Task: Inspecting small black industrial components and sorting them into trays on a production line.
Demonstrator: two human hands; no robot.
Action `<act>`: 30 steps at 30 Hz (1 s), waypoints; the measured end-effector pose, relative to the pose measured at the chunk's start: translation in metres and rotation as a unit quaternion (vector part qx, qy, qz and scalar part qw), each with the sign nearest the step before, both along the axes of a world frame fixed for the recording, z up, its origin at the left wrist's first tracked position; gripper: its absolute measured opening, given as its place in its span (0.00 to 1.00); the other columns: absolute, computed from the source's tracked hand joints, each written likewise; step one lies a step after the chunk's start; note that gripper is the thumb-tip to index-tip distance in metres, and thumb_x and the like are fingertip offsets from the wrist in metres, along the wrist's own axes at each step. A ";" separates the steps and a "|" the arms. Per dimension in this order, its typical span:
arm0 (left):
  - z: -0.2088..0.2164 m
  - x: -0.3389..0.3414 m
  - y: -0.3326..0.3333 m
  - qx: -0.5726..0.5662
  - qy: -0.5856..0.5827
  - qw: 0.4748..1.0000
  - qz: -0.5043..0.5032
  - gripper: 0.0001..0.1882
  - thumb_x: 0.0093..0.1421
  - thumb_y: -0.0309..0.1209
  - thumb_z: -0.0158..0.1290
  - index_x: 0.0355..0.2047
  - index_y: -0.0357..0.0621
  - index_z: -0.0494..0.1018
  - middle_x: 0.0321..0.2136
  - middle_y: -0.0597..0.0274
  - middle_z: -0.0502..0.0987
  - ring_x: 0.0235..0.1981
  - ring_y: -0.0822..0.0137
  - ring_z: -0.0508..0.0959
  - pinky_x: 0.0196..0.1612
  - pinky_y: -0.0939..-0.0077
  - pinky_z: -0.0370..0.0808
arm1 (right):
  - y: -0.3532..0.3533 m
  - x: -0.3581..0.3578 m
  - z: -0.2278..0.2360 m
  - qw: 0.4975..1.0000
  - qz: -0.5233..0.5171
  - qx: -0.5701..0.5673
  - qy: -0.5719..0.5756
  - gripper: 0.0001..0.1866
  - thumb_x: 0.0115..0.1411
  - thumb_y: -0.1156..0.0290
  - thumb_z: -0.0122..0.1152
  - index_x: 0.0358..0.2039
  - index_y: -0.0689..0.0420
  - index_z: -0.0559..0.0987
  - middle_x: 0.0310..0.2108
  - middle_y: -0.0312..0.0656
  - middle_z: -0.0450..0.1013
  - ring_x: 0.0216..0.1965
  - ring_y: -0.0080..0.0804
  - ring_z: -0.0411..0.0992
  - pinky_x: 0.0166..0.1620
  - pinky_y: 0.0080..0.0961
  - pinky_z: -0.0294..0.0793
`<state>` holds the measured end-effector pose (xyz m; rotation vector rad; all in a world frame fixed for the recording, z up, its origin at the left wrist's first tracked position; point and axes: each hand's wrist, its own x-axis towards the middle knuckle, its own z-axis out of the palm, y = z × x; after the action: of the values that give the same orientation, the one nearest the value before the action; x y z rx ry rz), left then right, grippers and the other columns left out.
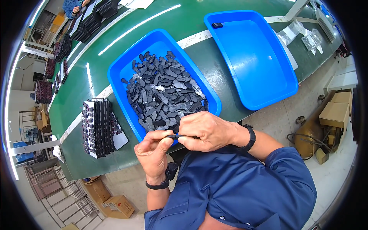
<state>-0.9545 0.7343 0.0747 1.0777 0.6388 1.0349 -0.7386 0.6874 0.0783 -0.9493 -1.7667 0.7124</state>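
My left hand [155,149] and my right hand [205,130] meet at the near edge of a blue tub, both closed in a pinch on one small dark strip-like piece [175,136]. Fingers cover most of that piece, so its exact kind does not show. Just beyond my hands, the blue tub [115,73] holds a heap of flat, dark grey, wavy-edged pieces [161,90]. Some of them look lighter and shinier.
A second blue tub [257,57] stands to the right, with a small black stack [217,25] in its far left corner. Left of the heap are rows of black parts [101,128] on white sheets. Clear plastic bags [311,40] lie far right. A person [73,8] works far left.
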 end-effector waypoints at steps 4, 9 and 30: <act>0.027 0.023 -0.009 0.104 0.114 0.986 0.061 0.13 0.54 0.12 0.66 0.40 0.31 0.80 0.39 0.47 0.85 0.39 0.59 0.85 0.42 0.71 0.83 | -0.002 0.004 0.004 0.931 0.066 -0.284 0.218 0.10 0.64 0.72 0.62 0.27 0.62 0.78 0.24 0.40 0.76 0.26 0.32 0.75 0.32 0.28 0.75; 0.017 0.012 0.004 0.356 0.173 0.918 0.007 0.11 0.53 0.13 0.67 0.38 0.27 0.81 0.38 0.48 0.85 0.38 0.62 0.85 0.42 0.73 0.83 | 0.000 0.002 -0.002 0.723 0.173 -0.487 0.458 0.11 0.67 0.68 0.61 0.30 0.62 0.79 0.23 0.35 0.76 0.25 0.23 0.74 0.32 0.23 0.73; 0.021 0.012 -0.004 0.114 0.143 0.982 0.055 0.06 0.55 0.12 0.66 0.34 0.27 0.82 0.39 0.44 0.85 0.36 0.63 0.85 0.41 0.77 0.84 | -0.003 -0.003 0.002 0.997 -0.057 -0.020 0.044 0.06 0.60 0.78 0.69 0.38 0.63 0.81 0.32 0.46 0.79 0.32 0.41 0.80 0.35 0.32 0.78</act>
<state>-0.9428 0.7305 0.0953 1.4216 0.8321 1.0769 -0.7418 0.6839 0.0802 -1.0219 -1.6136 0.7070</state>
